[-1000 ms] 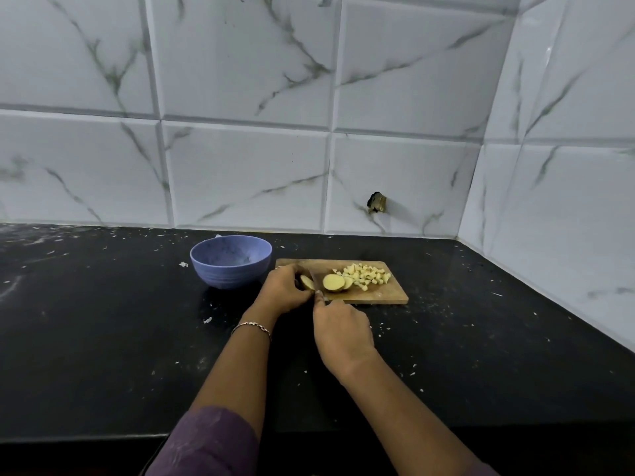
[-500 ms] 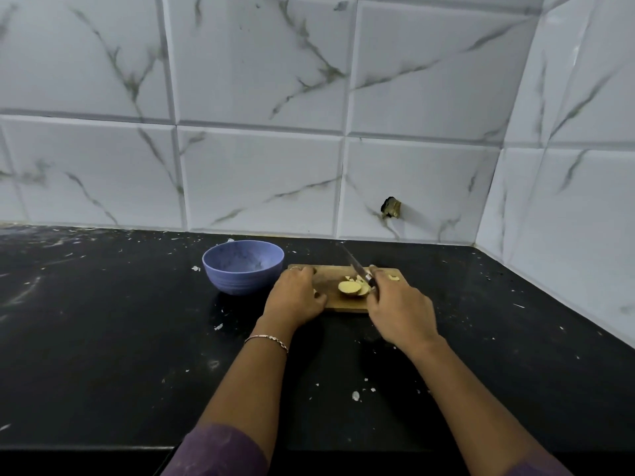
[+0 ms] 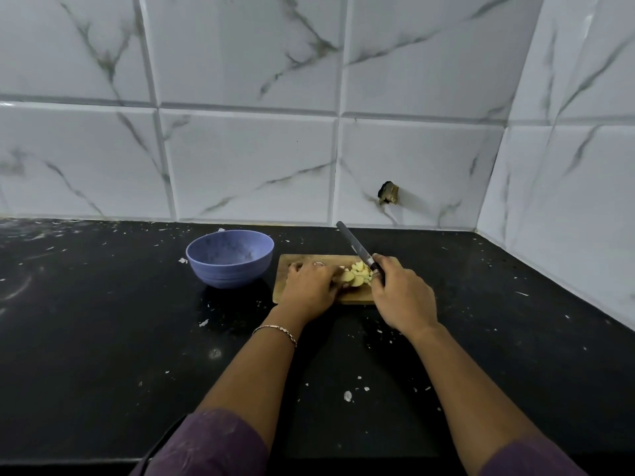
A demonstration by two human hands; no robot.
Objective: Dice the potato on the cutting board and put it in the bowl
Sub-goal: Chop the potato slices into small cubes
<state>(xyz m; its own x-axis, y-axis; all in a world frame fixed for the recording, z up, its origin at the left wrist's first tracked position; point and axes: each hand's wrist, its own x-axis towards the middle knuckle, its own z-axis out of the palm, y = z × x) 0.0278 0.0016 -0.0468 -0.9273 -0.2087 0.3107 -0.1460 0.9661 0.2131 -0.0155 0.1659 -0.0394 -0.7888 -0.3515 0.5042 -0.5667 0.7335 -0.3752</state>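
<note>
A small wooden cutting board (image 3: 302,261) lies on the black counter. On it sit pale yellow potato pieces (image 3: 357,274), partly hidden by both hands. My left hand (image 3: 309,288) rests on the board's left half, its fingers against a potato slice. My right hand (image 3: 402,297) grips the dark handle of a knife (image 3: 354,247); its blade points up and away to the left, above the potato. A blue bowl (image 3: 229,257) stands just left of the board and looks empty.
The black counter (image 3: 103,321) is flecked with white scraps. White marble-look tiles (image 3: 247,166) form the back wall and the right wall (image 3: 567,201), which meet in a corner at the right. A broken hole (image 3: 388,193) shows in the back tile.
My right hand has moved from the board's near left edge to its right side, and the knife blade now points up over the potato. My left hand has slid a little onto the board.
</note>
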